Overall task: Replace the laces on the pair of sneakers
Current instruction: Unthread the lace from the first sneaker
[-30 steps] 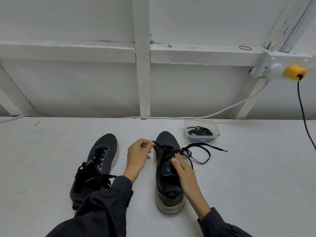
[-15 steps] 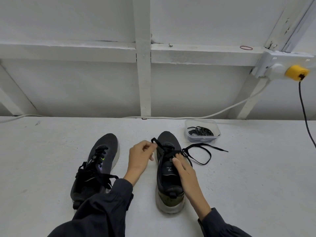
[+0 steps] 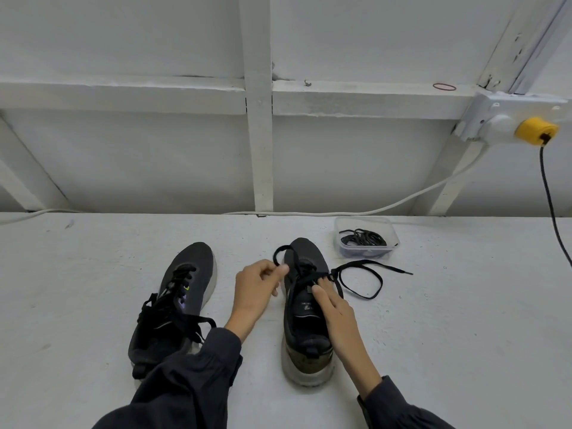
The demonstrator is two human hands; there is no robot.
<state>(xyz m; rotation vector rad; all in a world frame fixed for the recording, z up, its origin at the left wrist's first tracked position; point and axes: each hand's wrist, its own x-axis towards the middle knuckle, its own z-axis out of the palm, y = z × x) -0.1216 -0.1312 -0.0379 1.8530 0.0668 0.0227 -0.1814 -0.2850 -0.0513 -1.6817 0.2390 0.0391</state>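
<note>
Left hand (image 3: 253,292) pinches lace (image 3: 276,254) beside right sneaker (image 3: 305,335); right hand (image 3: 339,317) fingers straight, pressing the tongue.

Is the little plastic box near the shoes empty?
No, the plastic box has a coiled bundle of black laces lying inside it.

Mid-frame, the left hand (image 3: 258,287) pinches a flat black shoelace (image 3: 275,257) threaded through the black mesh sneaker (image 3: 305,329) right of centre. The right hand (image 3: 339,314) presses straight fingers on its lacing. A second black sneaker (image 3: 185,289) lies left of it on the white tabletop (image 3: 464,320).
</note>
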